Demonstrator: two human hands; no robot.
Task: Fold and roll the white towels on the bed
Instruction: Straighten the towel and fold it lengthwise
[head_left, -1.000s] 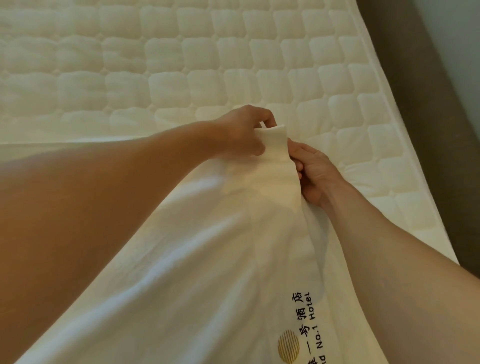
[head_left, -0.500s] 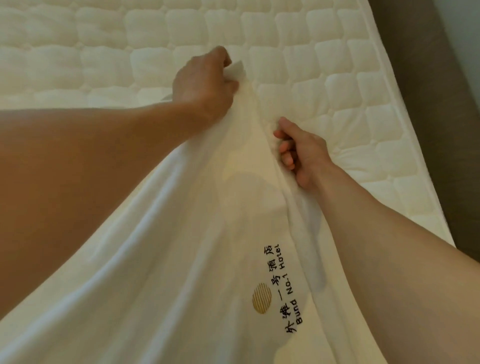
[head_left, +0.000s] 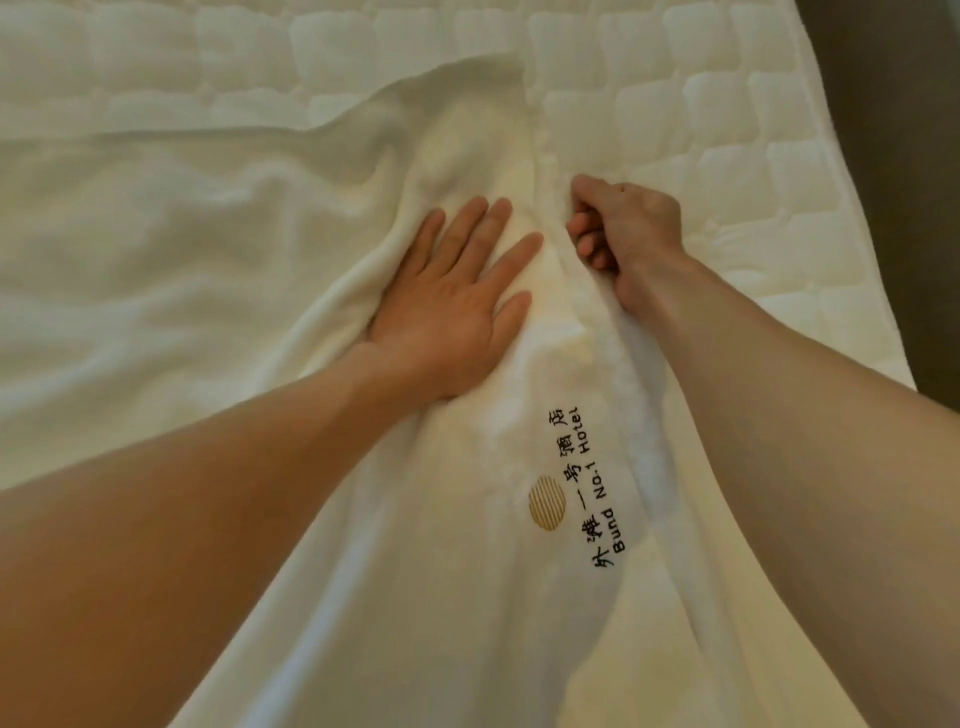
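1. Nearest the camera, two bare forearms reach out over a white towel (head_left: 208, 260) that lies spread and wrinkled on the bed.
2. A printed hotel logo (head_left: 547, 503), a gold striped oval beside black lettering, sits on the towel between the two forearms. It serves as the landmark below.
3. Beyond the logo and a little to its left, the left grip (head_left: 457, 306) lies palm down on the towel. Its fingers are straight and slightly spread, pressing the cloth flat and clasping nothing.
4. Beyond the logo and a little to its right, the right grip (head_left: 628, 228) has its fingers curled, clamped on a raised ridge of towel. This ridge runs from past the logo's right side away towards the far end of the bed.
5. Left of the logo the towel spreads out in soft folds to the edge of the view.
6. Farther than both grips, the quilted mattress (head_left: 727, 130) shows bare past the towel's far edge.
7. Far right of the logo, a dark strip (head_left: 893, 156) borders the mattress edge.
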